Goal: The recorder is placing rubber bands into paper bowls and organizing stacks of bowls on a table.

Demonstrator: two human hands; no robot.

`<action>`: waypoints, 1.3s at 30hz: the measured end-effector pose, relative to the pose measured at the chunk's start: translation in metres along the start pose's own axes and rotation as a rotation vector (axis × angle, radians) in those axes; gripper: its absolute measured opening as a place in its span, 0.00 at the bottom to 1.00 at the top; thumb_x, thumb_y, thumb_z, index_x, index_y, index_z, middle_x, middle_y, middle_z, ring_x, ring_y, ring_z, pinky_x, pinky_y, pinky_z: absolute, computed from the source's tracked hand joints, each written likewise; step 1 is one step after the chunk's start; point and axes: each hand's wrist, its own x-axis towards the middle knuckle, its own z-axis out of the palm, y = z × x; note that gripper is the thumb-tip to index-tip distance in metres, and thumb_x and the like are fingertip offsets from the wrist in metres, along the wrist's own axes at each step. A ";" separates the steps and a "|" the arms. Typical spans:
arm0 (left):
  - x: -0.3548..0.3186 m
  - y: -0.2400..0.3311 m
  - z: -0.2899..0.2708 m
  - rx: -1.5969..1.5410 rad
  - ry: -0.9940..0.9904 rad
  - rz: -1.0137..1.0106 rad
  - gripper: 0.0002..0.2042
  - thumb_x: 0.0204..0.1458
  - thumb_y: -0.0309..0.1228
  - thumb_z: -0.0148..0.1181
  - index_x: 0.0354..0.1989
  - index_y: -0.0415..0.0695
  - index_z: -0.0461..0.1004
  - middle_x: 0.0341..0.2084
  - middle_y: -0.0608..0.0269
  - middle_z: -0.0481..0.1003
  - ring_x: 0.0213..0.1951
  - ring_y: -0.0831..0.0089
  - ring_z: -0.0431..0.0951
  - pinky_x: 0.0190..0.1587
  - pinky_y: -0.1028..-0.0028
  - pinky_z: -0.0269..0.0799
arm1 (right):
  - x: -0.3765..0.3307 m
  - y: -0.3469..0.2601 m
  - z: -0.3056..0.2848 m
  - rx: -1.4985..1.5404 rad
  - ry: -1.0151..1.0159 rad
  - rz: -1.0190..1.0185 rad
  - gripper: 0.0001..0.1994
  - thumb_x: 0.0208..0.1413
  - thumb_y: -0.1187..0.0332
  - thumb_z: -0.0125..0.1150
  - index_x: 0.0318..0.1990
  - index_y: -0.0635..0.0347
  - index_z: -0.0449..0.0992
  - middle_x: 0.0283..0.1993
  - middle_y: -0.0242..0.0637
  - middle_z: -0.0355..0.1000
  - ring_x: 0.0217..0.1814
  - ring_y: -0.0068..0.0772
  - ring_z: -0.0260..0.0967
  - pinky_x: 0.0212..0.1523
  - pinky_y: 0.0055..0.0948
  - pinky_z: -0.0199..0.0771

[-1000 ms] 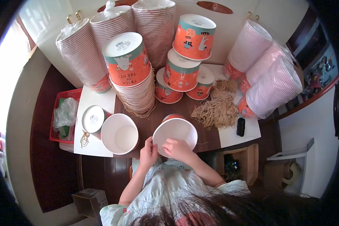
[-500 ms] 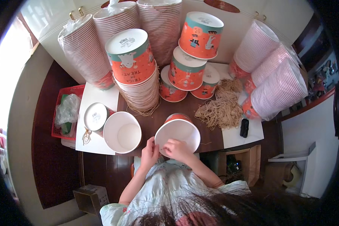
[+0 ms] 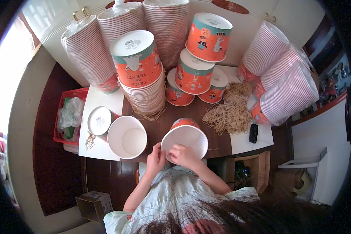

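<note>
An orange paper bucket [image 3: 193, 138] lies tipped toward me at the table's front edge, its white inside facing me. My left hand [image 3: 156, 160] is closed at the near-left part of its rim, fingers pinching the wall. Just inside the same rim is my right hand [image 3: 185, 155], fingertips pinched together close to the left thumb. What they hold, perhaps a bit of cord, is too small to make out. Left of my hands a second paper bucket [image 3: 127, 137] stands with its mouth up. Beyond it on the left, another bucket [image 3: 99, 121] sits upside down.
A heap of tan cords [image 3: 230, 113] lies right of the bucket, near a black object [image 3: 253, 133]. Cord hangs around a stack of buckets [image 3: 144, 91]. Upturned buckets [image 3: 208, 37] form a pile behind. Bagged stacks [image 3: 87, 50] rise at the back; a red basket [image 3: 57, 128] stands left.
The view has shifted very slightly. My right fingertips have moved a little at the bucket's rim; the left hand keeps its place.
</note>
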 end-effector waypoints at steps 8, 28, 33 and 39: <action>0.001 0.003 0.002 -0.099 -0.002 -0.067 0.12 0.53 0.23 0.47 0.46 0.39 0.61 0.19 0.66 0.70 0.17 0.83 0.68 0.18 0.82 0.64 | 0.002 -0.001 0.000 -0.026 -0.007 -0.010 0.04 0.42 0.67 0.58 0.23 0.55 0.73 0.24 0.32 0.67 0.26 0.36 0.69 0.26 0.33 0.69; 0.007 -0.001 0.006 -0.491 -0.054 -0.220 0.13 0.54 0.26 0.47 0.46 0.41 0.57 0.24 0.64 0.70 0.19 0.79 0.71 0.18 0.82 0.67 | 0.001 0.005 -0.020 0.067 -0.249 -0.033 0.09 0.45 0.65 0.56 0.33 0.56 0.71 0.29 0.40 0.71 0.34 0.41 0.69 0.33 0.37 0.70; 0.007 -0.001 0.006 -0.567 -0.039 -0.289 0.13 0.54 0.27 0.47 0.47 0.41 0.58 0.25 0.64 0.71 0.20 0.80 0.72 0.19 0.83 0.66 | -0.002 -0.001 -0.022 0.052 -0.171 -0.029 0.12 0.43 0.66 0.57 0.37 0.56 0.70 0.27 0.41 0.71 0.33 0.41 0.69 0.33 0.37 0.70; 0.005 -0.007 0.006 -0.504 0.037 -0.287 0.10 0.52 0.25 0.49 0.42 0.39 0.66 0.27 0.63 0.72 0.26 0.80 0.73 0.25 0.82 0.69 | 0.003 -0.002 -0.027 -0.055 -0.123 -0.021 0.13 0.44 0.67 0.55 0.39 0.54 0.68 0.27 0.42 0.70 0.30 0.42 0.70 0.30 0.38 0.71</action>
